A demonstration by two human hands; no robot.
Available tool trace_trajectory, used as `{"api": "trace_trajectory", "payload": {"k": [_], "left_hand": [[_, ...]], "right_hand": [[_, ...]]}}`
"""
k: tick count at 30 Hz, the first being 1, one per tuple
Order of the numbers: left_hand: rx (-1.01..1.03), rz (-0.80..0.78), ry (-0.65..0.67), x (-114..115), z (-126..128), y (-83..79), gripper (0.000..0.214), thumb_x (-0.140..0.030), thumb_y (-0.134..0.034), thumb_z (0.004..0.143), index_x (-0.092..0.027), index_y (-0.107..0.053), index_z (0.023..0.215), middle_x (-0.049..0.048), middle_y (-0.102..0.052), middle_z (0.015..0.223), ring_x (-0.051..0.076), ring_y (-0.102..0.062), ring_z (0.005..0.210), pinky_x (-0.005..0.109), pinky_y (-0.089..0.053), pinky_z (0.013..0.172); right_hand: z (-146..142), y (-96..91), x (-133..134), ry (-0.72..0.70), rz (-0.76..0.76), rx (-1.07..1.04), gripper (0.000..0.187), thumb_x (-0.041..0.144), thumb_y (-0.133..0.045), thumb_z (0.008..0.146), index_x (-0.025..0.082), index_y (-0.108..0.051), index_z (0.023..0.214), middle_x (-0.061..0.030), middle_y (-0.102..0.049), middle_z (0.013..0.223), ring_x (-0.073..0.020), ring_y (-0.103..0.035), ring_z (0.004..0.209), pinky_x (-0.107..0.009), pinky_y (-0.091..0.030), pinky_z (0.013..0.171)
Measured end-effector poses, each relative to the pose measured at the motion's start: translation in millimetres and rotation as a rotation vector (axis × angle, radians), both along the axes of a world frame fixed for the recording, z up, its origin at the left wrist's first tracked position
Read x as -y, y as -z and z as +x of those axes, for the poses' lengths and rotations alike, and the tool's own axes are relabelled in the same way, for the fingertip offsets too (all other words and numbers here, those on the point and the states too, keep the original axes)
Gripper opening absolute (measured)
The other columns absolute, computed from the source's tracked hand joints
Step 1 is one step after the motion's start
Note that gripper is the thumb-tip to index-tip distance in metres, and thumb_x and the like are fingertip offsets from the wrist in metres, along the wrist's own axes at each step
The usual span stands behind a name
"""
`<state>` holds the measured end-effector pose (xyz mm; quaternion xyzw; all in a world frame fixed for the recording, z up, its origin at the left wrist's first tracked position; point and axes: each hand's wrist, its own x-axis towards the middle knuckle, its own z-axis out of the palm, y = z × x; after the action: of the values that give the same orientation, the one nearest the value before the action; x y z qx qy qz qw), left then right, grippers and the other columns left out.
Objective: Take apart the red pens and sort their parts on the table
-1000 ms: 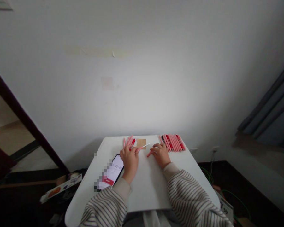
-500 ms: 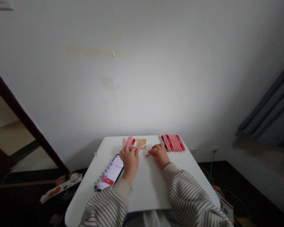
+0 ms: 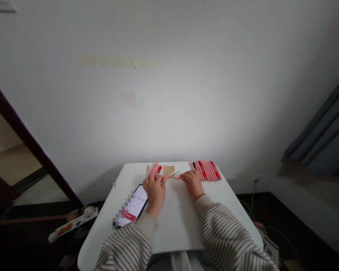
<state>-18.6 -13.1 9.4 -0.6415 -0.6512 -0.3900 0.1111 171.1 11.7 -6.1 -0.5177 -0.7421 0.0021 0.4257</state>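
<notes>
While left hand [image 3: 155,189] pinches a pen [image 3: 170,175], right hand [image 3: 193,183] a pink bit [image 3: 177,178], they're unjoined; right-of-centre row [image 3: 207,171] looks done, lower-middle pile [image 3: 155,167] prob not.

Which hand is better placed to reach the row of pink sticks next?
Probably the right hand: it is close beside the row of pink sticks, though it holds a small pink piece. The left hand is farther away and holds a white-tipped pink stick.

your sleeves [image 3: 226,233] are loose, pale, with thin dark stripes | your cuffs [image 3: 205,203] are plain beige and snug | your hands [image 3: 155,190] are bare
</notes>
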Motion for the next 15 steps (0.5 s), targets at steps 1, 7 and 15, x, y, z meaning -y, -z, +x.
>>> {"api": "trace_trajectory", "payload": {"k": [1, 7, 15], "left_hand": [[-0.002, 0.004, 0.001, 0.2, 0.1, 0.0, 0.027, -0.045, -0.052, 0.085, -0.026, -0.071, 0.086, 0.0084, -0.064, 0.101, 0.025, -0.054, 0.095, 0.039, -0.036, 0.083], [-0.020, -0.006, 0.009, 0.4, 0.4, 0.0, 0.026, -0.042, -0.051, 0.086, -0.026, -0.071, 0.087, 0.0087, -0.064, 0.102, 0.025, -0.054, 0.095, 0.039, -0.036, 0.082], [-0.011, -0.006, 0.022, -0.9, -0.2, 2.7, 0.026, -0.042, -0.050, 0.086, -0.027, -0.071, 0.088, 0.0090, -0.063, 0.104, 0.026, -0.053, 0.098, 0.040, -0.036, 0.083]], "right_hand": [[0.8, 0.0, -0.1, 0.016, 0.008, -0.002, 0.016, 0.024, -0.058, 0.088, 0.025, -0.073, 0.092, -0.0042, -0.069, 0.088, -0.0203, -0.050, 0.094, -0.033, -0.036, 0.085], [4.5, 1.1, -0.6, 0.137, 0.047, -0.039, 0.020, 0.029, -0.053, 0.091, 0.024, -0.072, 0.096, -0.0056, -0.067, 0.090, -0.0214, -0.048, 0.096, -0.034, -0.034, 0.086], [5.8, 4.4, -2.0, 0.207, 0.059, -0.069, 0.020, 0.030, -0.053, 0.090, 0.026, -0.073, 0.094, -0.0059, -0.066, 0.089, -0.0229, -0.045, 0.096, -0.036, -0.033, 0.084]]}}
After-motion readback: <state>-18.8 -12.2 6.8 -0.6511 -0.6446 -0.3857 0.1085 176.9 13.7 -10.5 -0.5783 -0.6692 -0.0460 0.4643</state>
